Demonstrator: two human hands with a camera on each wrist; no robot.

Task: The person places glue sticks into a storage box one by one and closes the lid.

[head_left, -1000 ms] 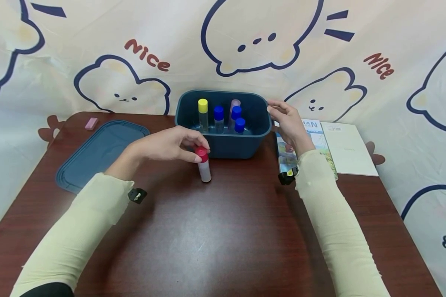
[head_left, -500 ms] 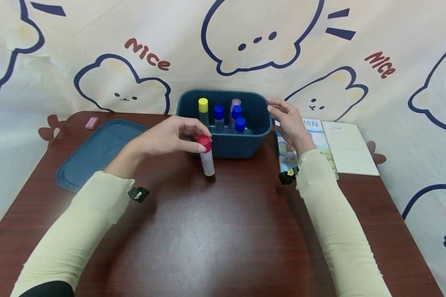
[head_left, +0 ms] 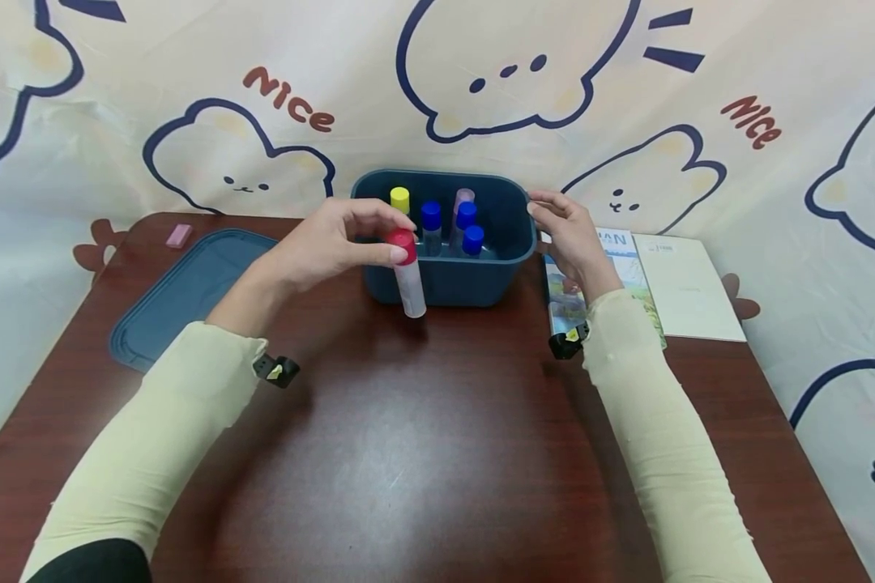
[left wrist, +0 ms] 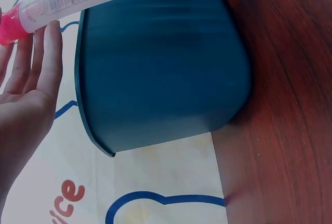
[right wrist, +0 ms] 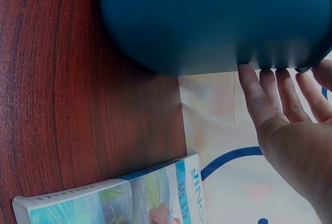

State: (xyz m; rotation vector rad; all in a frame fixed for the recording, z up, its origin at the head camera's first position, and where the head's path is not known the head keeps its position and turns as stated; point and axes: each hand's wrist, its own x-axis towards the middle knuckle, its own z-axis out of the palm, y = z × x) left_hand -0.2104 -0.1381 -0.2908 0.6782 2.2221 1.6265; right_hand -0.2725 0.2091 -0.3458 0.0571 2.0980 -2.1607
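First, a pink block [head_left: 179, 236] lies on the bench [head_left: 423, 453] near a blue lid [head_left: 189, 300], upper left. Next comes the left hand [head_left: 324, 243], its grip narrow, pinching the red cap of a white tube [head_left: 410, 290], which hangs slightly tilted, off the bench, in front of the bin [head_left: 463, 283] at upper centre. Yellow- and blue-capped bottles [head_left: 431, 214] are inside. Farther right, the right hand [head_left: 572, 243] touches the bin's end, grip relaxed and fingers extended, though its thumb's contact is hard to see; a picture book [head_left: 630, 259] lies nearby.
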